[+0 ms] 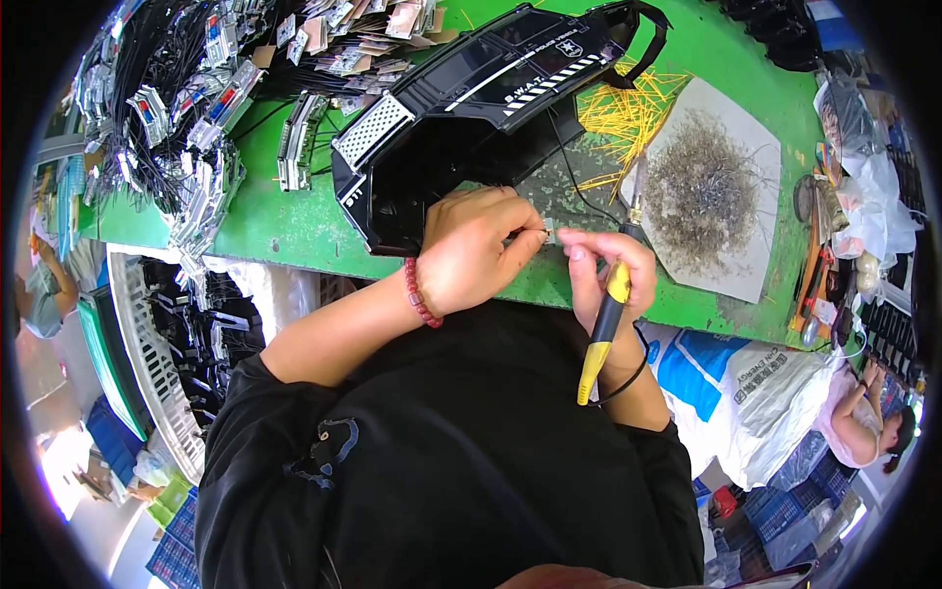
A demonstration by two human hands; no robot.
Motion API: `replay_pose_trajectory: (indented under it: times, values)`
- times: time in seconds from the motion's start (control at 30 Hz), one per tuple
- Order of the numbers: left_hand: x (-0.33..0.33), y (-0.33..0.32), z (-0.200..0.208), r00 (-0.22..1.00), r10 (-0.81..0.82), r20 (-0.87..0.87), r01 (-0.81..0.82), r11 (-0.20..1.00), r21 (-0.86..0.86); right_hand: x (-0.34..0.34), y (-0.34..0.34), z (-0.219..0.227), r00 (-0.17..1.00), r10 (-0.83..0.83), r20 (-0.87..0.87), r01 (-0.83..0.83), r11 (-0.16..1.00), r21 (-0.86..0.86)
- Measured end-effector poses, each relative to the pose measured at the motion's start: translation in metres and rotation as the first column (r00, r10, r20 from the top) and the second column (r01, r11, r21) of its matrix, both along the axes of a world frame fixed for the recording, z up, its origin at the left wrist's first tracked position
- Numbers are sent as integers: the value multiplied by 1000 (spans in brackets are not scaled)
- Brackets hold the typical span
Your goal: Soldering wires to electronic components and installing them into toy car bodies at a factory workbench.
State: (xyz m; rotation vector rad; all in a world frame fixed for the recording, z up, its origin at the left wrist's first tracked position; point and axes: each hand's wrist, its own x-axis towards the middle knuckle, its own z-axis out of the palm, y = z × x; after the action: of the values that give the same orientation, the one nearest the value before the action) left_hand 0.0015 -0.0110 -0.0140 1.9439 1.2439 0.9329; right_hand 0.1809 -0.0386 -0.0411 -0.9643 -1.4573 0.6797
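Note:
My left hand, with a red bead bracelet at the wrist, is closed in a pinch at the near edge of a black toy car body. Between its fingertips sits a small pale piece, too small to name. My right hand grips a yellow-and-black soldering iron; its metal end points away from me, beside a grey sheet. The right thumb and forefinger reach close to the pale piece; whether they touch it I cannot tell. The car body lies tilted, its hollow underside facing me, and a thin black wire trails out of it.
Dark wire clippings cover the grey sheet at right. Yellow wires lie behind the iron. Wired silver light parts heap up at far left on the green table. A white basket and white sacks flank me.

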Motion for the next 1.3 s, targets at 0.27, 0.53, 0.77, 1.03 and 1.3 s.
replay_pose_trajectory:
  times: [0.27, 0.53, 0.77, 1.03, 1.3]
  values:
    - [0, 0, -2, 999, -27, -27, 28, 998, 54, 3, 6, 8, 986, 11, 168, -14, 1000, 14]
    - [1, 0, -1, 999, -23, -22, 24, 998, 59, 1, 4, 5, 992, -19, 122, 17, 1000, 20]
    - [0, 1, -2, 998, -27, -52, 32, 995, 93, 6, 7, 13, 966, 120, 229, -120, 993, -15]
    - [2, 1, 1, 1000, -13, -4, 13, 996, 90, 1, 0, -2, 997, -76, 11, 76, 997, -32]
    - [2, -1, 0, 998, -4, -66, 17, 979, 201, 1, 8, 3, 975, 59, 215, -57, 998, -17]
